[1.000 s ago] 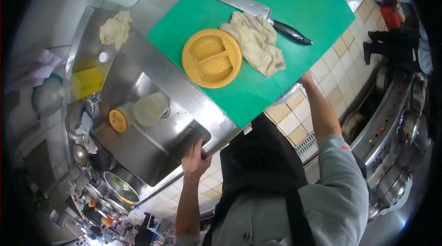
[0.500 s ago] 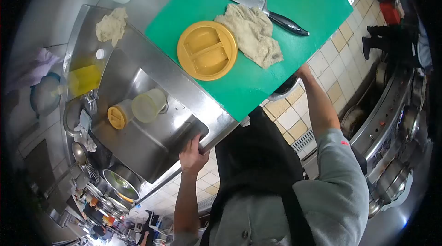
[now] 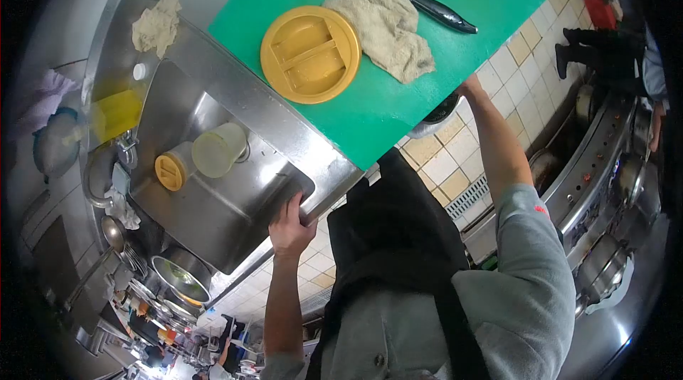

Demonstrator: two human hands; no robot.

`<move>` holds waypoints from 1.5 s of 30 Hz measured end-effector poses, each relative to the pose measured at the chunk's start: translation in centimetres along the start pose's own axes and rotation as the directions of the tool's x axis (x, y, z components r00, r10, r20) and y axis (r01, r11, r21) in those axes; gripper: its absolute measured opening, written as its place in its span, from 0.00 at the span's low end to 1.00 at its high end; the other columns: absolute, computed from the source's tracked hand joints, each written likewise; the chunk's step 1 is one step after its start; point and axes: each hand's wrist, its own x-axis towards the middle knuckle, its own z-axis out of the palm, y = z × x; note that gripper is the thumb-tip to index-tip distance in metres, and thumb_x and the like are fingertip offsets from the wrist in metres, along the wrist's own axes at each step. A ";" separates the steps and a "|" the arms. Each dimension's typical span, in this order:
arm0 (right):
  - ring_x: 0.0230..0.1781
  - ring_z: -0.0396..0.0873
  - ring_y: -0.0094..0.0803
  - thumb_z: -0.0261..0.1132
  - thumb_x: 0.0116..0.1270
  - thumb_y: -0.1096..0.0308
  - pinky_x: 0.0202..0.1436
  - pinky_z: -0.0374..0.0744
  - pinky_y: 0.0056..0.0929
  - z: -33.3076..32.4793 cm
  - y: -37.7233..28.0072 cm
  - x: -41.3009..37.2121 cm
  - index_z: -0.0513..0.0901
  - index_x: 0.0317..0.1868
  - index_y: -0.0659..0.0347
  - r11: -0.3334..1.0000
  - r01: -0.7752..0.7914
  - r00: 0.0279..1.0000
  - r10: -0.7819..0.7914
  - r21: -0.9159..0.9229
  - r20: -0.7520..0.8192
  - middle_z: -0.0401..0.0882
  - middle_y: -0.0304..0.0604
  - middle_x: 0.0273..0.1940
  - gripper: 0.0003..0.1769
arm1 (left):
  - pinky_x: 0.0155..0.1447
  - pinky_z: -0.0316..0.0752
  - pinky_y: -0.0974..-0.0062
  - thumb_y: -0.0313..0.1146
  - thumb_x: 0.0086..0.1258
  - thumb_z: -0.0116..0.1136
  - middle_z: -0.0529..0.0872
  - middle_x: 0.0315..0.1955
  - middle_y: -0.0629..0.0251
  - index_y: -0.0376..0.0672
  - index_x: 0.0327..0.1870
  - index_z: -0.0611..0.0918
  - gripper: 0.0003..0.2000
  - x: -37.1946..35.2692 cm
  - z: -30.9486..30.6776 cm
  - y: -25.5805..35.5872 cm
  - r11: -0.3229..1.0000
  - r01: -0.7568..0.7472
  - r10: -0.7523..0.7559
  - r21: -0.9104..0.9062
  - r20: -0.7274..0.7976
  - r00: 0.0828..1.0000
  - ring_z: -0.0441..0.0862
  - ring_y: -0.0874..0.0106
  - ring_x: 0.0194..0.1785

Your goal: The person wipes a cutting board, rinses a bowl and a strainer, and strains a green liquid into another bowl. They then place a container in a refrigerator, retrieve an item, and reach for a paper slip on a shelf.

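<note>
My left hand [image 3: 290,230] grips the front rim of the steel sink [image 3: 245,113], fingers inside and thumb outside. My right hand [image 3: 470,87] is at the right edge of the green board [image 3: 391,113], beside a dark round container [image 3: 442,109] partly beneath it; its fingers are hidden. On the board lie a yellow round lid [image 3: 311,55], a crumpled beige cloth [image 3: 384,31] and a large knife [image 3: 442,11] with a black handle. Inside the sink are a translucent container [image 3: 219,150] and another with a yellow lid [image 3: 171,171].
Another beige cloth [image 3: 156,25] and a yellow container [image 3: 116,115] sit behind the sink near the faucet [image 3: 96,173]. A metal bowl [image 3: 181,280] stands beyond its left end. At the right are a stove with pans [image 3: 605,266] and another person's dark-clothed legs [image 3: 601,53].
The view has shifted, so the board, sink and their contents appear higher and slightly left. Both hands keep about the same places at the sink rim and board edge.
</note>
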 end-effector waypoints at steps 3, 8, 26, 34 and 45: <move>0.63 0.77 0.54 0.65 0.67 0.56 0.64 0.76 0.45 -1.6 0.0 1.0 0.81 0.61 0.57 0.997 0.057 0.998 -0.056 -0.052 0.032 0.79 0.58 0.63 0.24 | 0.46 0.82 0.57 0.36 0.55 0.72 0.86 0.45 0.55 0.45 0.59 0.78 0.28 0.3 -0.2 0.2 1.000 0.004 -0.004 -0.013 0.007 1.000 0.86 0.52 0.43; 0.62 0.77 0.54 0.65 0.67 0.60 0.65 0.75 0.46 -1.8 -0.6 0.3 0.81 0.60 0.58 0.970 -0.072 0.997 0.071 0.232 0.015 0.79 0.58 0.62 0.23 | 0.44 0.82 0.57 0.36 0.55 0.72 0.86 0.42 0.55 0.45 0.60 0.78 0.28 0.4 0.0 0.1 0.998 -0.069 0.068 -0.014 -0.058 0.996 0.86 0.53 0.40; 0.62 0.77 0.51 0.68 0.61 0.67 0.64 0.75 0.43 -2.6 -1.5 -0.2 0.79 0.64 0.53 0.995 0.071 0.946 -0.043 -0.076 0.321 0.80 0.57 0.62 0.28 | 0.43 0.82 0.62 0.32 0.50 0.72 0.84 0.37 0.61 0.46 0.58 0.80 0.29 -0.3 0.3 0.1 0.997 -0.077 0.078 0.029 -0.066 0.995 0.85 0.58 0.36; 0.51 0.83 0.56 0.61 0.54 0.73 0.55 0.80 0.46 -2.4 1.4 -0.7 0.83 0.50 0.70 0.999 0.031 0.986 -0.033 0.014 0.166 0.84 0.66 0.48 0.21 | 0.39 0.82 0.61 0.33 0.53 0.70 0.84 0.35 0.60 0.44 0.57 0.79 0.27 0.1 0.6 -0.1 0.995 -0.092 0.093 0.026 -0.073 0.993 0.85 0.57 0.34; 0.24 0.86 0.43 0.59 0.55 0.75 0.28 0.84 0.41 -3.8 -0.9 -6.0 0.84 0.33 0.72 0.959 -0.204 0.940 0.248 -0.195 0.233 0.84 0.57 0.25 0.10 | 0.36 0.81 0.61 0.33 0.52 0.70 0.83 0.31 0.63 0.43 0.60 0.77 0.30 -0.1 0.6 0.7 0.995 -0.064 0.067 0.077 -0.036 0.997 0.84 0.61 0.29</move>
